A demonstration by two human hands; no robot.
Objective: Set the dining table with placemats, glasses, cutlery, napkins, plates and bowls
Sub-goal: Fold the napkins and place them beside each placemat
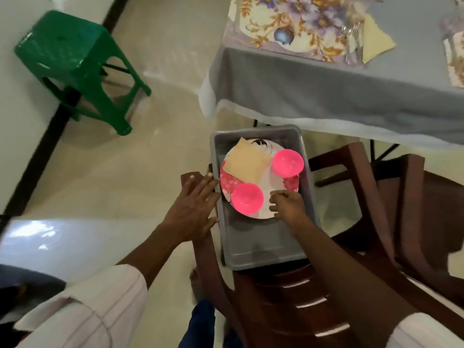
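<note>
Reaching into the grey tub (253, 247) at the middle of the frame, your right hand (288, 205) is curling its fingers over the near edge of the round plate (277, 183); whether they are pinching the rim or only resting on it you cannot tell from this view. Your left hand (194, 209) is lying flat with fingers spread, pressing against the tub's left wall. On the plate two pink bowls are sitting: the nearer pink bowl (247, 198) just left of your right hand, the farther pink bowl (288, 163) toward the plate's upper right. A folded beige napkin (247, 162) is lying across the plate's upper left. The tub is resting on the seat of a dark wooden chair (288, 305). Toward the upper right, the table under a grey tablecloth (326, 96) is already carrying a floral placemat (288, 23) with a clear glass (351, 33) and a second beige napkin (376, 38) beside it. A green plastic stool (72, 61) is standing at the upper left.
</note>
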